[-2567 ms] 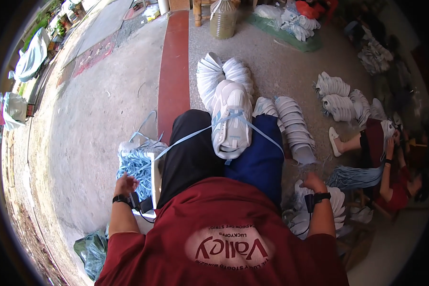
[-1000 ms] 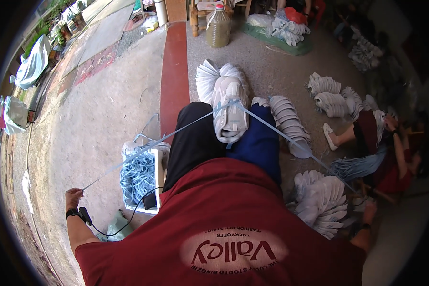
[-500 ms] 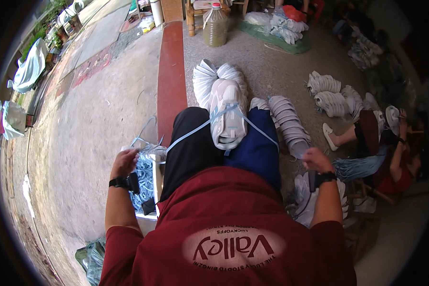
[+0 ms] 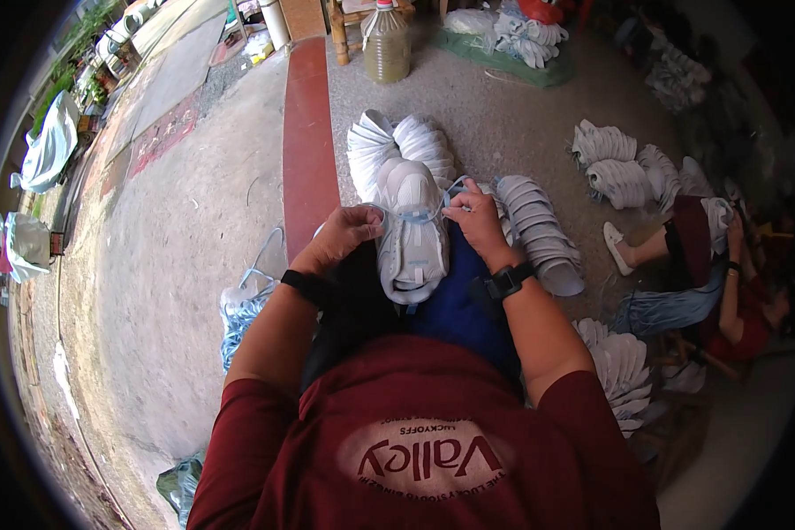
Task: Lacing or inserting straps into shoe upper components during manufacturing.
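A white shoe upper (image 4: 412, 234) rests on my lap, toe pointing away from me, with a light blue lace (image 4: 420, 212) threaded across it. My left hand (image 4: 346, 231) grips the shoe's left side. On the right side, my right hand (image 4: 473, 212) pinches the lace near the top of the shoe. Both wrists wear dark bands. My red shirt fills the lower part of the view.
Stacks of white shoe parts (image 4: 539, 234) fan out on the floor ahead and to my right. A bag of blue laces (image 4: 238, 309) lies at my left. A person (image 4: 724, 283) sits on the right. A plastic jug (image 4: 387, 44) stands further ahead.
Both hands came in from my sides to the shoe on my lap. The lace, earlier stretched wide to both sides, now lies short across the shoe.
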A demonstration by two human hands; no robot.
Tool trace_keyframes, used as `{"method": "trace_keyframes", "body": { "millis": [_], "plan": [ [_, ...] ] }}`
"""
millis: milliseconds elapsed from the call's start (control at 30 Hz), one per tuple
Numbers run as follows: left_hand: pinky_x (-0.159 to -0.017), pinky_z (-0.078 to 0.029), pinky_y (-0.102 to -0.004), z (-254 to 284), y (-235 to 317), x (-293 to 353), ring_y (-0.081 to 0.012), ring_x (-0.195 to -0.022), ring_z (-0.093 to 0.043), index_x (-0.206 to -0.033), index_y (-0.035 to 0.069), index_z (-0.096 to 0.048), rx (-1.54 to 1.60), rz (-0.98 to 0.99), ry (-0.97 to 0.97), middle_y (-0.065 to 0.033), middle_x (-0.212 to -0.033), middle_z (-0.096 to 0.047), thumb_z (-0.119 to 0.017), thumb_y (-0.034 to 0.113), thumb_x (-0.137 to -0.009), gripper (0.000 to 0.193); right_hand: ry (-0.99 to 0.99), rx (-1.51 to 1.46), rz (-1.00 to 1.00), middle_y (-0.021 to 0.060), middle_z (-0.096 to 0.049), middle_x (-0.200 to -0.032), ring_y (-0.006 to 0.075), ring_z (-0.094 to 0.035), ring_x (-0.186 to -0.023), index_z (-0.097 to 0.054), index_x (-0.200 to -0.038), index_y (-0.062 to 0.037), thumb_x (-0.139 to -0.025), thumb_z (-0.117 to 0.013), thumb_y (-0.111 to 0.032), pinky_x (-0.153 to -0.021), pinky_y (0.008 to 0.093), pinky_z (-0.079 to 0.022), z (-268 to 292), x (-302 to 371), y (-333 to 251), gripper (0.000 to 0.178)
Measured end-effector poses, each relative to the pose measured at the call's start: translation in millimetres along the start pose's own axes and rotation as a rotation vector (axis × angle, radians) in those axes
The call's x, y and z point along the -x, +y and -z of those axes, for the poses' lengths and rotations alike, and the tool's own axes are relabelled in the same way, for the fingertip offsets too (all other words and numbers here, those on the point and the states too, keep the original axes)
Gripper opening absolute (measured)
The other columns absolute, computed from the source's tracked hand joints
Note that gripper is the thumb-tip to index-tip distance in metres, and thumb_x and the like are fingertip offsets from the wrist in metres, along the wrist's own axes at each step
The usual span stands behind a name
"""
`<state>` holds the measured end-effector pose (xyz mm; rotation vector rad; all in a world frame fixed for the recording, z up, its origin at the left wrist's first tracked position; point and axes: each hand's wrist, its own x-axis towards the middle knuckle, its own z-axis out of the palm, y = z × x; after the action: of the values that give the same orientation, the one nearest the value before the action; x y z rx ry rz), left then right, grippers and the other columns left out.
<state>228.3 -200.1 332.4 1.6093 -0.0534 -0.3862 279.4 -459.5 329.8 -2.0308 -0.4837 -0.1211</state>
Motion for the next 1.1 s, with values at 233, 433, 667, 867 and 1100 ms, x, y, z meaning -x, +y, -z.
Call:
{"method": "trace_keyframes", "body": {
  "millis": [233,433,667,867,1100],
  "plan": [
    [-0.081,-0.038,-0.0223,-7.3,0.9,4.1,-0.0061,-0.082,-0.05,-0.075,0.006,-0.061,0.112,0.005,0.082,0.0046,-0.087,-0.057,-0.067,0.008,-0.078,0.007,0.045,0.045,-0.054,0.0181,-0.059,-0.095,0.0344,-0.052,-0.102,-0.056,-0.064,0.0017,-0.067,-0.066,-0.005,-0.084,0.0381,-0.043,-20.0,8.8,-11.4,0.013],
    [-0.072,-0.039,-0.021,-9.6,-6.3,0.4,-0.005,-0.076,-0.05,-0.076,0.005,-0.062,0.141,-0.08,0.087,0.0042,-0.084,-0.059,-0.066,0.007,-0.079,0.006,-0.033,0.106,-0.232,0.0173,-0.058,-0.085,0.0365,-0.056,-0.08,-0.057,-0.065,-0.0032,-0.07,-0.065,-0.011,-0.068,0.0417,-0.045,-29.8,5.8,-7.5,0.012],
    [-0.059,-0.04,-0.0202,-27.9,6.1,14.1,-0.0037,-0.064,-0.049,-0.08,0.002,-0.064,0.094,-0.042,0.207,0.0036,-0.07,-0.058,-0.065,0.008,-0.08,0.006,0.087,0.415,0.102,0.0226,-0.057,-0.081,0.0378,-0.055,-0.078,-0.058,-0.082,0.0026,-0.072,-0.059,-0.006,-0.07,0.0418,-0.046,-37.8,29.3,-30.2,0.013],
    [-0.065,-0.048,-0.0321,-77.9,20.9,3.8,-0.0233,-0.07,-0.063,-0.083,-0.001,-0.065,-0.616,-0.442,0.189,-0.0111,-0.074,-0.064,-0.062,0.01,-0.077,0.013,0.024,0.456,0.126,0.022,-0.056,-0.077,0.0376,-0.054,-0.081,-0.056,-0.078,0.0045,-0.07,-0.057,-0.003,-0.072,0.0419,-0.046,-43.1,24.6,-20.3,0.01],
    [-0.064,-0.051,-0.0369,-98.4,21.3,-17.7,-0.0286,-0.072,-0.062,-0.08,0.007,-0.058,-1.227,-0.461,0.265,-0.0128,-0.077,-0.062,-0.054,0.012,-0.076,0.008,0.173,0.344,0.081,0.0222,-0.055,-0.072,0.0399,-0.054,-0.075,-0.056,-0.071,0.0005,-0.071,-0.058,-0.008,-0.067,0.0443,-0.045,-44.9,24.0,-6.9,0.008]
  ]
}}
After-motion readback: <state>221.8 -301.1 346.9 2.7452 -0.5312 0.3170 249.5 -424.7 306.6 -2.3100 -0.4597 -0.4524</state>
